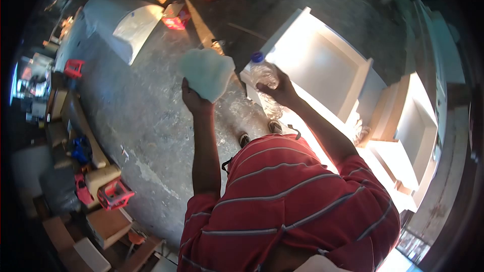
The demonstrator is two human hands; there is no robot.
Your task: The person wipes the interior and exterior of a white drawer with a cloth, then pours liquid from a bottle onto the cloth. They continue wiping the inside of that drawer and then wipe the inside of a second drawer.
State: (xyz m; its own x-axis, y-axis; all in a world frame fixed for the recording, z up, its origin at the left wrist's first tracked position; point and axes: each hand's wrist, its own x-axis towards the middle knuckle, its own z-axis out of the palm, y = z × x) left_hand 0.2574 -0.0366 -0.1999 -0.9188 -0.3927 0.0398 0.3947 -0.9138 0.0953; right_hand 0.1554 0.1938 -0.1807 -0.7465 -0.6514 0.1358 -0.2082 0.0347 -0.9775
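My left hand (195, 98) is closed on a pale greenish-white cloth (207, 73), which hangs bunched over the fingers. Its edges are blurred, and most of my fingers are hidden behind it. In my right hand (283, 90) is a clear plastic bottle (265, 76) with a blue cap, held upright around its middle. Both things are up in front of me, apart from each other. Just to the right of the bottle is a large white box-like cabinet part (348, 53) with a raised rim.
A second white cabinet piece (416, 136) stands at the right. Red plastic crates (116, 194) and boxes crowd the left side. A red box (175, 16) and a white sheet (138, 27) lie on the concrete floor (146, 121) ahead. Long boards (438, 186) run along the far right.
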